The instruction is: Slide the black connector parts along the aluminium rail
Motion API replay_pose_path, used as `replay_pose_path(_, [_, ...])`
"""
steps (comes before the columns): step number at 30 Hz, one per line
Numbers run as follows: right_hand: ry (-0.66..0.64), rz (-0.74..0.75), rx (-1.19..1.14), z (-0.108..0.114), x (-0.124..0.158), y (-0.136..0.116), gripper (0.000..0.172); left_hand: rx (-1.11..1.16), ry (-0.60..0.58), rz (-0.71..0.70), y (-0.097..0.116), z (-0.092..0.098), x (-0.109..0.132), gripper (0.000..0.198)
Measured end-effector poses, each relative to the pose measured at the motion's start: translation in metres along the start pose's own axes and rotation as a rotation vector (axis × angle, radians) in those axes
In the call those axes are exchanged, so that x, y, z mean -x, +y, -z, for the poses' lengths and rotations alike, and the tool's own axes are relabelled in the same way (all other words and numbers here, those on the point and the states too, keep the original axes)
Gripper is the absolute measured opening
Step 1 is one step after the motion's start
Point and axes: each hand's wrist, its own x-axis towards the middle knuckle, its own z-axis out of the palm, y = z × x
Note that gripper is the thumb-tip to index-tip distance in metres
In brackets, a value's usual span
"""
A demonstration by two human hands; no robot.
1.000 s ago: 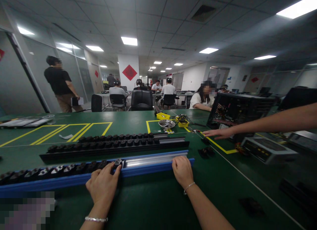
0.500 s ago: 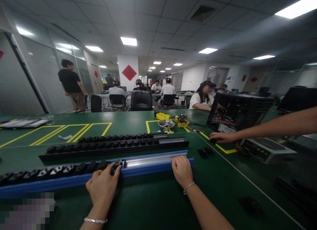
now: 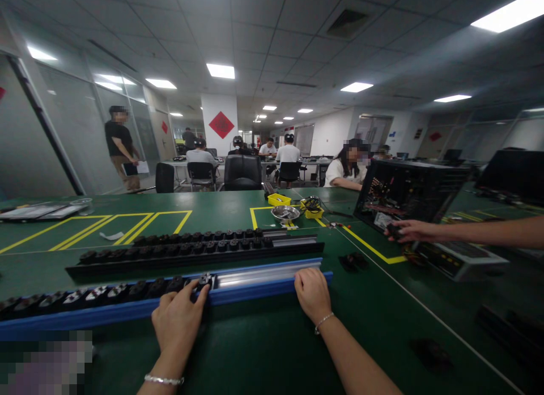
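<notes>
A long blue-sided rail (image 3: 255, 293) with a silvery channel lies across the near part of the table. Several dark socket-like blocks (image 3: 118, 291) sit in a row along its left and middle part. My left hand (image 3: 181, 321) pinches the rightmost block (image 3: 204, 280), thumb on the near side and fingers over the top. Near the rail's right end, my right hand (image 3: 312, 293) is closed over it with curled fingers; the fingertips are hidden behind the rail. To the right of the block, the channel (image 3: 259, 275) is bare up to my right hand.
Black rails (image 3: 293, 249) with similar blocks lie behind. An opened computer case (image 3: 412, 191), a power supply (image 3: 461, 259), a metal bowl (image 3: 285, 213) and yellow bins (image 3: 279, 199) stand farther back. A co-worker's hand (image 3: 414, 230) at right holds a small dark object.
My hands and the blue rail stay nearly still. The co-worker's hand at right has lifted off the table with a small dark object. A standing person at back left has turned and shifted.
</notes>
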Motion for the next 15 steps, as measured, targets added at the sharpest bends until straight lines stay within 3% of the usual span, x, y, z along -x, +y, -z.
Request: replay_pose_path(15, [0.012, 0.003, 0.014, 0.0001, -0.0005, -0.0001, 0.028, -0.007, 0.003, -0.042, 0.0031, 0.0006, 0.0017, 0.041])
